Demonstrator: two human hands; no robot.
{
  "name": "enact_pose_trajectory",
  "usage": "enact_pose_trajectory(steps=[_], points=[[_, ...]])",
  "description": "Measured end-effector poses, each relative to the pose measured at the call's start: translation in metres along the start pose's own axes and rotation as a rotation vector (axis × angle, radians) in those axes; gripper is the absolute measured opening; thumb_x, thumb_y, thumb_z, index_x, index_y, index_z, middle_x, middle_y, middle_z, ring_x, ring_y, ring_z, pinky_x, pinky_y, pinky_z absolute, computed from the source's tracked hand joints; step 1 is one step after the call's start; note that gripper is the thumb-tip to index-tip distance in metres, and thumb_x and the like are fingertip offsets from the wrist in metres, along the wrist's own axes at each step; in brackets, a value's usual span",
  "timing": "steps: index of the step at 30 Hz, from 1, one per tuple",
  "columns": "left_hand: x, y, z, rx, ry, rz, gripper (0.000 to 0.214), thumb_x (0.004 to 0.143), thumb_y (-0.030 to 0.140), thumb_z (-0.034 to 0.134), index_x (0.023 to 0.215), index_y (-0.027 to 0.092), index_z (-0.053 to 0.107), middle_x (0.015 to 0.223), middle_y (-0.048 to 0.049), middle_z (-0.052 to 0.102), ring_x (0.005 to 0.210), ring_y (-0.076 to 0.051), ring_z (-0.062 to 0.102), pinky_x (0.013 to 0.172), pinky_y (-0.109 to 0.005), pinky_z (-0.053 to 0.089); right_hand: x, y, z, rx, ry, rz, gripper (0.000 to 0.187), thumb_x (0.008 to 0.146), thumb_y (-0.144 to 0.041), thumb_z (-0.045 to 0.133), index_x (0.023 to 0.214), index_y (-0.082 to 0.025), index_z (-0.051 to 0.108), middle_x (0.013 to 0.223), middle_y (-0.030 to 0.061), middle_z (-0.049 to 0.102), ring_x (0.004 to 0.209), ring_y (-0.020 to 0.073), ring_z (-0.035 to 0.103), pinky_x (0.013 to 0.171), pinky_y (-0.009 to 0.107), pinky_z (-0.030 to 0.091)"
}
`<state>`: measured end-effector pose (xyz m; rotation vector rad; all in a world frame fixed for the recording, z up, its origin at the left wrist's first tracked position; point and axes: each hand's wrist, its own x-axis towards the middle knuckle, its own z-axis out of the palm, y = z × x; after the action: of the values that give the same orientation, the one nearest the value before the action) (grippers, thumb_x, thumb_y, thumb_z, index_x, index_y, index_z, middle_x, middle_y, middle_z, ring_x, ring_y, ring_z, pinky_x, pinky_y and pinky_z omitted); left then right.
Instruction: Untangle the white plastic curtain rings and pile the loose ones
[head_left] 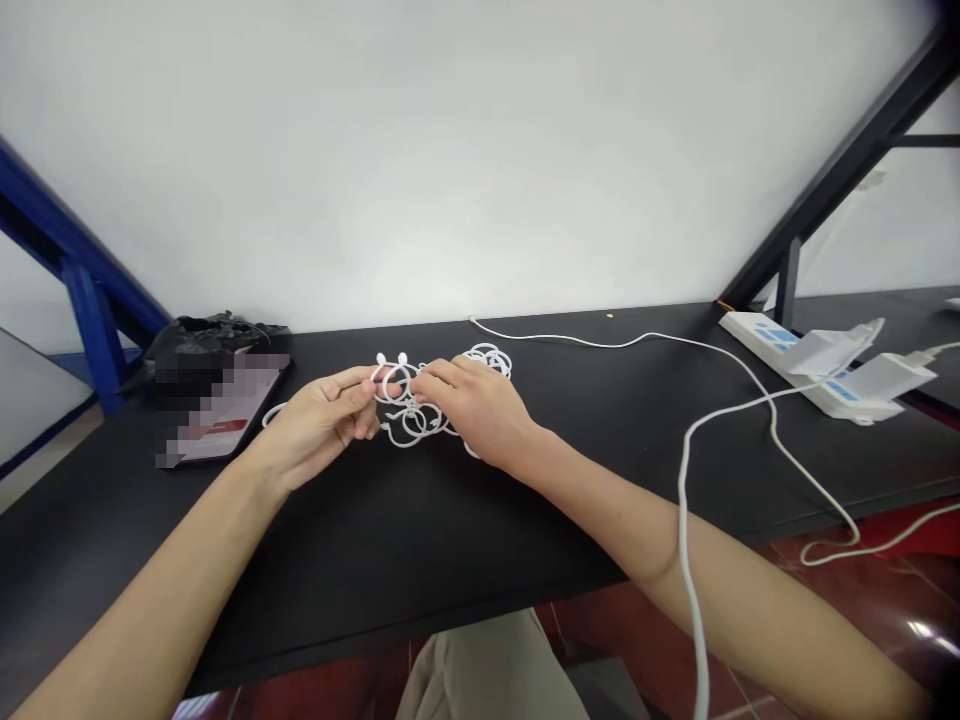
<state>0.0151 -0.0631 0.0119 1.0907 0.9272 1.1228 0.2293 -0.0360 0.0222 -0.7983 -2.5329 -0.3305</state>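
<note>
A tangle of thin white earphone cable (pixel 409 415) lies in loops on the black table (pixel 420 540), with two earbuds showing at its far edge. My left hand (pixel 322 420) pinches a strand of the cable between thumb and fingers at the left side of the tangle. My right hand (pixel 480 405) rests over the right part of the loops, its fingertips closed on another strand close to the left hand's pinch. More coils (pixel 491 358) peek out behind the right hand.
A phone (pixel 225 415) lies at the left beside a crumpled black bag (pixel 210 335). A white charging cable (pixel 690 440) runs across the table and off its front edge. A white power strip (pixel 810 365) with adapters sits at the right.
</note>
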Motion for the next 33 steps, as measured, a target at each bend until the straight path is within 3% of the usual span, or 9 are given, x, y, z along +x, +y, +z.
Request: enact_pose_trajectory(steps=[3, 8, 12, 14, 18, 21, 25, 33], points=[[-0.003, -0.003, 0.002, 0.025, -0.073, -0.003, 0.02, 0.082, 0.032, 0.075, 0.088, 0.013, 0.072, 0.059, 0.0021, 0.057, 0.05, -0.006, 0.043, 0.055, -0.021, 0.046, 0.001, -0.001, 0.002, -0.019, 0.008, -0.041, 0.029, 0.1, -0.01, 0.037, 0.107, -0.018, 0.064, 0.102, 0.0063, 0.067, 0.082, 0.0175, 0.051, 0.073, 0.031, 0.039], [-0.009, 0.001, 0.006, 0.083, -0.147, 0.027, 0.018, 0.082, 0.031, 0.074, 0.088, 0.014, 0.072, 0.066, 0.0011, 0.059, 0.054, -0.007, 0.048, 0.059, -0.023, 0.048, 0.001, -0.008, 0.007, 0.053, 0.066, -0.033, 0.025, 0.1, -0.014, 0.038, 0.099, -0.017, 0.062, 0.098, 0.0061, 0.068, 0.084, 0.0166, 0.056, 0.075, 0.03, 0.041], [-0.011, 0.004, 0.011, 0.113, -0.199, 0.027, 0.017, 0.086, 0.032, 0.069, 0.086, 0.014, 0.071, 0.074, -0.0012, 0.061, 0.06, -0.009, 0.052, 0.062, -0.023, 0.049, 0.0, -0.012, 0.005, 0.284, 0.09, 0.212, 0.021, 0.099, -0.033, 0.046, 0.104, -0.015, 0.055, 0.093, 0.0067, 0.07, 0.078, 0.0155, 0.062, 0.065, 0.027, 0.042], [-0.012, 0.004, 0.014, 0.125, -0.236, 0.007, 0.017, 0.088, 0.031, 0.067, 0.087, 0.015, 0.07, 0.081, -0.0029, 0.063, 0.062, -0.01, 0.055, 0.063, -0.024, 0.049, 0.0, -0.011, 0.004, 0.375, 0.084, 0.284, 0.023, 0.096, -0.033, 0.051, 0.109, -0.015, 0.052, 0.098, 0.0063, 0.071, 0.08, 0.0151, 0.064, 0.064, 0.026, 0.043], [-0.016, 0.005, 0.021, 0.136, -0.328, -0.041, 0.017, 0.09, 0.033, 0.063, 0.093, 0.017, 0.069, 0.089, -0.0043, 0.065, 0.064, -0.011, 0.057, 0.064, -0.026, 0.049, 0.0, -0.007, 0.005, 0.266, 0.043, 0.139, 0.02, 0.098, -0.021, 0.045, 0.114, -0.016, 0.056, 0.101, 0.0074, 0.073, 0.092, 0.0174, 0.063, 0.077, 0.028, 0.044], [-0.018, 0.005, 0.024, 0.195, -0.278, -0.036, 0.021, 0.091, 0.037, 0.062, 0.09, 0.016, 0.069, 0.079, -0.0027, 0.062, 0.062, -0.012, 0.055, 0.063, -0.027, 0.048, 0.001, -0.008, 0.005, 0.141, 0.008, 0.073, 0.021, 0.098, -0.018, 0.042, 0.104, -0.017, 0.062, 0.088, 0.0066, 0.073, 0.083, 0.0177, 0.061, 0.072, 0.028, 0.04], [-0.019, 0.003, 0.024, 0.289, -0.243, 0.084, 0.029, 0.091, 0.043, 0.06, 0.082, 0.017, 0.069, 0.062, 0.0011, 0.053, 0.056, -0.01, 0.047, 0.057, -0.025, 0.04, 0.0, -0.015, 0.001, 0.174, 0.024, 0.173, 0.017, 0.097, -0.022, 0.046, 0.097, -0.02, 0.063, 0.079, 0.002, 0.071, 0.072, 0.0152, 0.059, 0.062, 0.026, 0.034], [-0.015, -0.003, 0.024, 0.199, -0.335, 0.147, 0.033, 0.09, 0.047, 0.061, 0.079, 0.017, 0.066, 0.072, 0.0009, 0.057, 0.051, -0.007, 0.049, 0.051, -0.023, 0.037, 0.0, -0.022, -0.005, 0.424, 0.013, 0.367, 0.03, 0.102, -0.028, 0.033, 0.09, -0.019, 0.059, 0.068, -0.001, 0.064, 0.057, 0.011, 0.053, 0.058, 0.022, 0.032]])
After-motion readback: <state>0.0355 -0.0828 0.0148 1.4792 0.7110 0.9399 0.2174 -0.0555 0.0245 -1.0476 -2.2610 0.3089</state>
